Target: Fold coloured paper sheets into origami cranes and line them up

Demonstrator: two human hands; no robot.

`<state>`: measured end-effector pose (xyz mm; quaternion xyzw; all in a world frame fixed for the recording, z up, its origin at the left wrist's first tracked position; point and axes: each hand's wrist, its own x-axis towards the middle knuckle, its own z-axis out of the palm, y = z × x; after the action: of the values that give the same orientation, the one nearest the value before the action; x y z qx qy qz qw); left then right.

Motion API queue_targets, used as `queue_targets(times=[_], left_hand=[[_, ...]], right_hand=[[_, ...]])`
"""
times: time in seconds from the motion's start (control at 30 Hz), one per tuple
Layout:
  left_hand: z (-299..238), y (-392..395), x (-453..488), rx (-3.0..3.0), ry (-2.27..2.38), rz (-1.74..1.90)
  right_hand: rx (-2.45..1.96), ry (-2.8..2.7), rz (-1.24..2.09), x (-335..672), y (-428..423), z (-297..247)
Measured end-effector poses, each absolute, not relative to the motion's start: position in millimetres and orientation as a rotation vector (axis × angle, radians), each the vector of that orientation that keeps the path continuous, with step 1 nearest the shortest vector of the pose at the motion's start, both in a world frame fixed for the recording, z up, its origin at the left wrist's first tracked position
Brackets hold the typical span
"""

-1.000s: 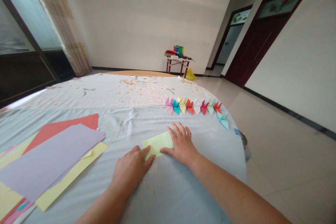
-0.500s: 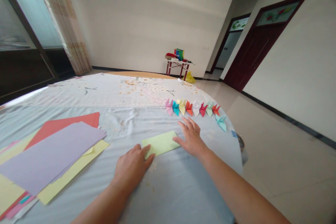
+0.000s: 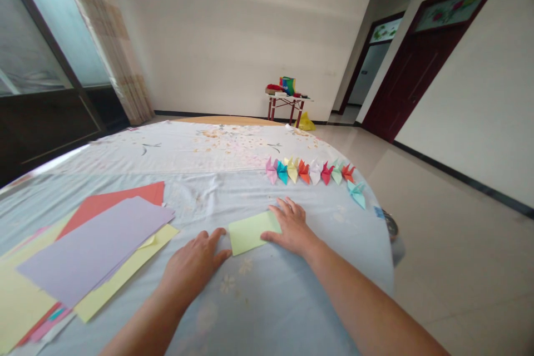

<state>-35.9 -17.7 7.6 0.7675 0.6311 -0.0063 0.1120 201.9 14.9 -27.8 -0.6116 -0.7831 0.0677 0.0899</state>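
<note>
A folded light-green paper (image 3: 250, 232) lies flat on the pale blue tablecloth (image 3: 267, 295). My right hand (image 3: 292, 228) rests flat on the paper's right end, fingers stretched out. My left hand (image 3: 189, 267) lies flat on the cloth just left of the paper, its fingertips at the paper's left edge. Neither hand grips anything.
A row of small coloured paper cranes (image 3: 311, 171) stands beyond the hands, with a teal crane (image 3: 357, 193) near the table's right edge. A stack of large coloured sheets (image 3: 95, 245), lilac on top, lies at the left. Far off stands a small red-legged table (image 3: 287, 103).
My right hand slid right along the paper, then came back onto its right end. My left hand drew back slightly to the left, off the paper's corner.
</note>
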Motion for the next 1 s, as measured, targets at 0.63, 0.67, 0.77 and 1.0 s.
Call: queue_targets(times=[0.63,0.67,0.77,1.0], left_hand=[[3,-29,23,2.604,1.57,0.172],[0,-27,21,2.615,1.56,0.189],[-12,-23,14,2.654,1.489,0.25],[-26,-19,-3,2.747,1.312,0.419]], right_hand=[[-1.661,-2.309,0.164,207,10,-5],[-1.66,-2.305,0.201,208,10,-4],[-1.6,-2.275,0.4,212,11,-4],[-1.263,-2.068,1.002,233,22,-16]])
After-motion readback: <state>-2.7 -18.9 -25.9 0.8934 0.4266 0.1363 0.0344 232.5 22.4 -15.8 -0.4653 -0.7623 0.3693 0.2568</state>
